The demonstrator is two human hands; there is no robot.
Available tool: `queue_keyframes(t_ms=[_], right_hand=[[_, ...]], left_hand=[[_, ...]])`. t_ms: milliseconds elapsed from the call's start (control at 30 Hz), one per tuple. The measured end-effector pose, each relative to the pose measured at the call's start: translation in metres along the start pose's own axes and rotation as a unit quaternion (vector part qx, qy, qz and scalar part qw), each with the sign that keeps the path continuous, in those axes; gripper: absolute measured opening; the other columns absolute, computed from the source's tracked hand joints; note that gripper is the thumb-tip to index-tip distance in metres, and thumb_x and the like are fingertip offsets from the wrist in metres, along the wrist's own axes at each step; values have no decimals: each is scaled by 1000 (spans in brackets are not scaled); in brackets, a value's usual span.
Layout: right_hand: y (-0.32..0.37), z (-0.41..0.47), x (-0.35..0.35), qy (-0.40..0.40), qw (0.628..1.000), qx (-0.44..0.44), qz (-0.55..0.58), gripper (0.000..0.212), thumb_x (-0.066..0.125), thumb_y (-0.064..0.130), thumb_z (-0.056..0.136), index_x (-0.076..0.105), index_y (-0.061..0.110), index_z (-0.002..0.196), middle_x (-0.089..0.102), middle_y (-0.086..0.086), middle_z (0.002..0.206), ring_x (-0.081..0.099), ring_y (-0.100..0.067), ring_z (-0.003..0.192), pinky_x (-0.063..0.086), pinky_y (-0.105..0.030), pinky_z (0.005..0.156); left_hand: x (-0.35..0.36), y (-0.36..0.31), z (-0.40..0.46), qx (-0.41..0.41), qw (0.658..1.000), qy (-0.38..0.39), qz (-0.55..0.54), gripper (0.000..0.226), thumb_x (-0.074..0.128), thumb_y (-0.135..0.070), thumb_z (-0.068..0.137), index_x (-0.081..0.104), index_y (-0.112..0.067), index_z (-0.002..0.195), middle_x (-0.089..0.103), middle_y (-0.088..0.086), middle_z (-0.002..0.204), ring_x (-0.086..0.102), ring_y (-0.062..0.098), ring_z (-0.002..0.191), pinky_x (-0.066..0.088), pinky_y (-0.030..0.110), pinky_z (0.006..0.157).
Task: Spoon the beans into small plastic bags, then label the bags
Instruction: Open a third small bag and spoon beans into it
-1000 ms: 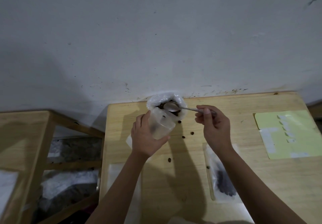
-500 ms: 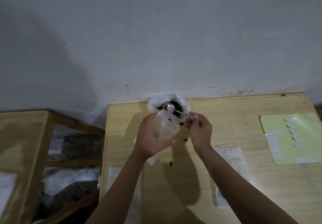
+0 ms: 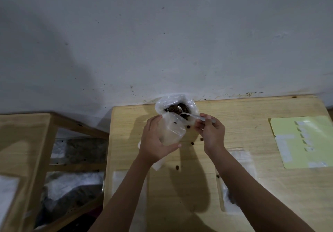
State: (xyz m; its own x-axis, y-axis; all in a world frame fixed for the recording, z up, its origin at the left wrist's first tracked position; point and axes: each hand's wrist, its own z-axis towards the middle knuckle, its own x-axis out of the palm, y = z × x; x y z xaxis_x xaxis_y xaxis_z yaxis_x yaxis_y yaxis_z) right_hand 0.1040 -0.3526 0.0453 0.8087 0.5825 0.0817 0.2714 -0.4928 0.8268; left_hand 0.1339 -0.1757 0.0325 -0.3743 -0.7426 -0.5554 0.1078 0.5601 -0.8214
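My left hand (image 3: 155, 142) grips a small clear plastic bag (image 3: 172, 131), held open and tilted toward the big bag. My right hand (image 3: 211, 133) pinches the handle of a metal spoon (image 3: 189, 114). The spoon's bowl holds dark beans and sits at the small bag's mouth, over the large white plastic bag of beans (image 3: 175, 103) at the table's far edge. Several loose beans (image 3: 192, 143) lie on the wooden table (image 3: 243, 123). A filled small bag (image 3: 229, 195) lies flat under my right forearm, partly hidden.
A yellow-green sheet of white labels (image 3: 302, 141) lies at the table's right. Flat empty bags (image 3: 129, 195) lie near the front left edge. A lower wooden rack (image 3: 27, 141) stands to the left, with sacks underneath. A grey wall backs the table.
The spoon went down into the big bag and came back up loaded with beans at the small bag's mouth. My right hand shifted left, closer to my left hand.
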Motion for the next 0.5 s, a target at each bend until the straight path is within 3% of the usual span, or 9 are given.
queue_keyframes(t_ms=[267, 500], right_hand=[[12, -4, -23, -19, 1000, -3, 17, 29, 44, 16, 100, 66, 7, 83, 62, -12, 73, 61, -20, 68, 57, -29, 64], [25, -20, -36, 22, 999, -38, 23, 29, 44, 15, 100, 66, 7, 83, 60, -11, 71, 60, -14, 59, 56, -24, 59]], left_hand=[[-3, -1, -7, -7, 999, -16, 40, 107, 77, -63, 47, 39, -17, 136, 40, -5, 131, 41, 15, 122, 41, 43, 102], [-2, -1, -14, -11, 996, -36, 87, 107, 71, -66, 46, 39, -17, 136, 42, -2, 132, 41, 18, 120, 40, 46, 100]])
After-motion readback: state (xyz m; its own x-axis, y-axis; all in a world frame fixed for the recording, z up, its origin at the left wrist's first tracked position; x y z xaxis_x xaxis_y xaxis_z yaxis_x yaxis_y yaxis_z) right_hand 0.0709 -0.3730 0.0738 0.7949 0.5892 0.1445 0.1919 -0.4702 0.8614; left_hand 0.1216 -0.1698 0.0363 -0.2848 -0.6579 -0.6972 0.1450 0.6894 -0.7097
